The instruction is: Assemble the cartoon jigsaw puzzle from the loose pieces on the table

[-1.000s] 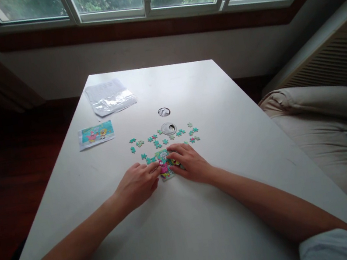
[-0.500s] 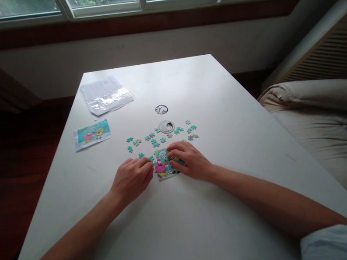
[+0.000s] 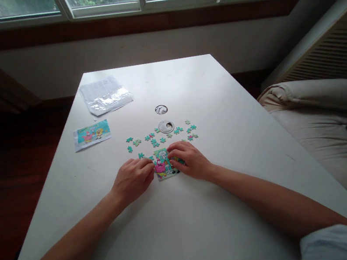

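Note:
A small, partly assembled cartoon jigsaw [image 3: 163, 167] lies on the white table [image 3: 175, 218] in front of me. My left hand [image 3: 132, 180] rests at its left edge with fingers curled, fingertips touching the puzzle. My right hand [image 3: 189, 159] lies over its right part, fingers bent and pressing down on the pieces. Several loose teal pieces [image 3: 153, 141] are scattered just beyond the puzzle. I cannot make out a separate piece in either hand.
A picture card [image 3: 91, 134] showing the cartoon lies at the left. A clear plastic bag [image 3: 105, 95] sits farther back left. Two round cable holes [image 3: 166, 126] are in the table's middle. A cushioned sofa [image 3: 330, 130] stands at the right, windows beyond.
The view has shifted slightly. My left hand drew back a little from the puzzle's middle to its left edge. My right hand stays on the puzzle.

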Action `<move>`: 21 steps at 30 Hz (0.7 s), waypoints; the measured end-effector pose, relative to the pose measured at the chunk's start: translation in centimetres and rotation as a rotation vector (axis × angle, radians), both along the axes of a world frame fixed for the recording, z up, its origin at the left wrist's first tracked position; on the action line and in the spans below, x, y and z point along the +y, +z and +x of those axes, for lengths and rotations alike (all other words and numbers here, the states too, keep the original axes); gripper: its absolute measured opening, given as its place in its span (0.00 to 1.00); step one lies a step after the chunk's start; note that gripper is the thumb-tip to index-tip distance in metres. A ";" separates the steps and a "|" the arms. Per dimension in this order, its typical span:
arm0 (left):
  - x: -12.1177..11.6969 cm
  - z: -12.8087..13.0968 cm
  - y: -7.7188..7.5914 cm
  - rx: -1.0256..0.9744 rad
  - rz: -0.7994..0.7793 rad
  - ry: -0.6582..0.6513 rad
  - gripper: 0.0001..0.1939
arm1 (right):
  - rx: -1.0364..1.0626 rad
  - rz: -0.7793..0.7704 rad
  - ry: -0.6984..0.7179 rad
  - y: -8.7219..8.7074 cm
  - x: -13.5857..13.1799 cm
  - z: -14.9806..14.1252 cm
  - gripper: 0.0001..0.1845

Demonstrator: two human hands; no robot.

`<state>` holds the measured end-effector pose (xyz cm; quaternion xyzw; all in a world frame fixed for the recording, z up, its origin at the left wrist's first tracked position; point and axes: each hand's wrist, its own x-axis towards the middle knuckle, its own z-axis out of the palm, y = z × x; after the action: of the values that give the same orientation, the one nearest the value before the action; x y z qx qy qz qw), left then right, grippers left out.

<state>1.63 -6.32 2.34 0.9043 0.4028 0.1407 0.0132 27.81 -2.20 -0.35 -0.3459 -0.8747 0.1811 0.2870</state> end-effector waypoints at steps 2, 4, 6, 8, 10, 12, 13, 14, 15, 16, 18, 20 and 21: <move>0.0 0.0 0.0 -0.006 0.005 -0.007 0.10 | 0.002 0.000 0.000 0.1 0.0 0.0 0.06; 0.0 0.0 0.1 -0.006 -0.002 -0.033 0.10 | 0.004 0.000 0.001 0.1 -0.1 0.0 0.06; 0.0 0.1 0.1 0.000 -0.017 -0.084 0.10 | 0.003 -0.002 0.001 0.2 -0.1 -0.1 0.06; 0.0 0.1 0.1 0.009 -0.038 -0.127 0.11 | 0.001 -0.005 -0.001 0.2 -0.1 0.0 0.06; 0.0 0.2 -0.1 0.012 -0.058 -0.141 0.11 | -0.001 -0.007 -0.002 0.2 -0.1 0.0 0.06; 0.0 0.2 -0.1 0.005 -0.070 -0.140 0.13 | 0.000 -0.010 -0.001 0.1 -0.1 -0.1 0.06; 0.0 0.2 -0.2 0.001 -0.073 -0.140 0.13 | 0.000 -0.011 -0.001 0.1 -0.1 -0.1 0.06; 0.0 0.2 -0.1 -0.002 -0.072 -0.141 0.14 | 0.001 -0.012 -0.001 0.2 -0.2 -0.1 0.06; 0.0 0.2 -0.1 -0.004 -0.069 -0.143 0.14 | 0.000 -0.011 -0.002 0.2 -0.2 -0.1 0.06; 0.0 0.2 -0.1 -0.002 -0.067 -0.143 0.14 | -0.002 -0.009 -0.003 0.2 -0.2 -0.1 0.06; 0.0 0.1 0.1 0.004 -0.070 -0.145 0.14 | -0.015 0.002 0.000 0.2 0.0 0.0 0.06; 0.1 0.1 0.1 0.009 -0.078 -0.143 0.14 | -0.046 0.017 -0.023 0.3 0.5 0.4 0.07; 0.1 0.1 0.1 0.011 -0.084 -0.143 0.14 | -0.071 0.024 -0.060 0.4 0.9 0.8 0.07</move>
<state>1.75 -6.25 2.49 0.9302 0.3427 0.1173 0.0588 28.59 -1.32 0.06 -0.3746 -0.8758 0.1493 0.2652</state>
